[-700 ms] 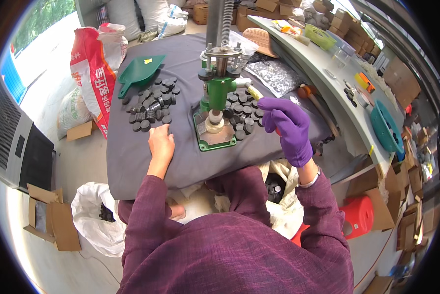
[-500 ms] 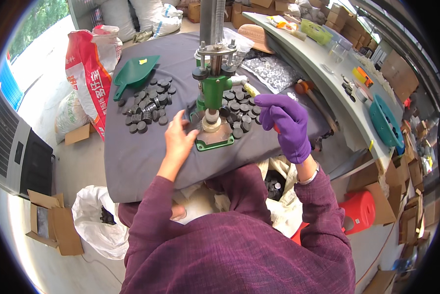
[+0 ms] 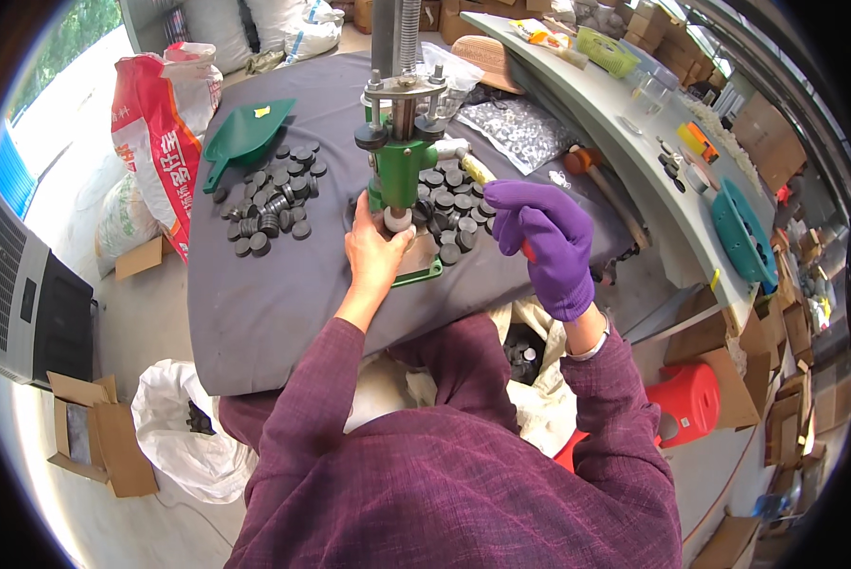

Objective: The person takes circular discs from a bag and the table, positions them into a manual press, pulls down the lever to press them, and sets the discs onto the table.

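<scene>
On grey cloth (image 3: 255, 332), a green press (image 3: 402, 171) stands beside left fingers (image 3: 361, 214).

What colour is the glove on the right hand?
The glove is purple, seen best in the head view.

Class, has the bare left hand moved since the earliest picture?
Yes: judged against the green press, the left hand moved rightward, up to its base.

A loose, long-sleeved top of plum-purple woven cloth (image 3: 463, 493), finely streaked with lighter and darker threads, is worn, and the legs (image 3: 459, 365) are clothed in similar plum fabric. The right hand (image 3: 545, 232) is covered by a violet, knitted-looking glove (image 3: 563, 275); below its cuff, a narrow silvery band (image 3: 593, 351) is worn. The left hand (image 3: 374, 256) is bare.
</scene>
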The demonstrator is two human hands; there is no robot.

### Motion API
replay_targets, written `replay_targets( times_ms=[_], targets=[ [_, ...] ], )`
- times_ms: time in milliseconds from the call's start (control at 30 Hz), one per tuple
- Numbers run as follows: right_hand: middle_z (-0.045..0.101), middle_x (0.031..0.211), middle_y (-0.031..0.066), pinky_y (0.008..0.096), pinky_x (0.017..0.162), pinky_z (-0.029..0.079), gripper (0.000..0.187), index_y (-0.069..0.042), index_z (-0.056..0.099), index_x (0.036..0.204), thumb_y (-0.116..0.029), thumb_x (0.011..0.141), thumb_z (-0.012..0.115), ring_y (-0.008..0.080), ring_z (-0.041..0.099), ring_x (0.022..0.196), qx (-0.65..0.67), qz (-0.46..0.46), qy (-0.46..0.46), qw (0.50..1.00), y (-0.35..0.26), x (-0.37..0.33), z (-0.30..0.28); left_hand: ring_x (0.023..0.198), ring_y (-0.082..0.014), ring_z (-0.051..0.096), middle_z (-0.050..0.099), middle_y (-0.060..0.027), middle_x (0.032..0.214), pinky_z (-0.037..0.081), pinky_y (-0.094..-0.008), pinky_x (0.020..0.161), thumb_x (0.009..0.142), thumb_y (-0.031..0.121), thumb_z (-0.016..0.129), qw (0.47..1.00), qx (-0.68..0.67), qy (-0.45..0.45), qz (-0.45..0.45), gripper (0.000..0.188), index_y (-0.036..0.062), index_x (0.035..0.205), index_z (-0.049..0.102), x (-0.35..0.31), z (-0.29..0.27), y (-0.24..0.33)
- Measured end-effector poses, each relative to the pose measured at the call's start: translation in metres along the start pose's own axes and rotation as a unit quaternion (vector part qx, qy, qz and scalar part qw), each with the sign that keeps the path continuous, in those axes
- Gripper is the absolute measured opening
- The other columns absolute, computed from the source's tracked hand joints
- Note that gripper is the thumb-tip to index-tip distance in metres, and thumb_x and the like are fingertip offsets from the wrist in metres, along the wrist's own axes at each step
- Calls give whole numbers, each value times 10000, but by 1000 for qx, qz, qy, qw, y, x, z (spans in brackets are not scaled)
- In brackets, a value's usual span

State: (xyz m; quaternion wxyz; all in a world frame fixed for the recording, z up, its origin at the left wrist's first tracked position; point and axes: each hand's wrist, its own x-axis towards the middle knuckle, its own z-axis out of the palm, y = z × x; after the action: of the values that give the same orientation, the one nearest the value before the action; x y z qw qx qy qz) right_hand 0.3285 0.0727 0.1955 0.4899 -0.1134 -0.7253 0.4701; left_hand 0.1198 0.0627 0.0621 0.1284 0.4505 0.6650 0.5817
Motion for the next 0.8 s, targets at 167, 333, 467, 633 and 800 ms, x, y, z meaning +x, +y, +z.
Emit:
replay_targets(
  times_ms=[167,333,467,633,800],
  targets=[
    [629,775,59,260,623,473,239,34,669,1064,-6,888,512,118,558,640,4,-12,-6,1000,3,3,4,929,-293,705,712,-170,1008,528,-370,886,692,115,790,1000,-18,-18,-7,827,18,1394,364,4,-5,-9],
    [592,703,52,465,928,490,198,-4,689,944,-1,776,583,227,587,679,-149,-219,-49,963,50,-26,3,1107,-313,625,649,-187,1172,489,-393,954,693,113,771,997,-56,-55,4,802,54,1395,388,4,-18,-12],
    [583,648,27,514,1004,424,189,4,671,961,-124,906,543,192,574,711,-175,-212,-75,958,45,-25,0,1163,-346,552,595,-187,1247,447,-416,989,700,115,734,990,102,1,96,675,35,1324,490,7,-56,-28],
    [572,648,21,466,1021,428,247,3,683,970,46,780,531,157,565,648,-156,-150,-61,974,32,-25,7,1178,-389,504,547,-217,1291,419,-475,982,809,182,667,907,349,219,85,526,-9,1275,517,38,-152,-102],
    [574,648,30,458,1084,362,260,35,661,996,45,821,470,148,558,698,-113,-63,-32,991,20,-24,5,1196,-428,490,513,-247,1327,404,-494,990,874,328,622,927,358,-25,-108,575,-19,1311,482,43,-173,-102]
  ],
)
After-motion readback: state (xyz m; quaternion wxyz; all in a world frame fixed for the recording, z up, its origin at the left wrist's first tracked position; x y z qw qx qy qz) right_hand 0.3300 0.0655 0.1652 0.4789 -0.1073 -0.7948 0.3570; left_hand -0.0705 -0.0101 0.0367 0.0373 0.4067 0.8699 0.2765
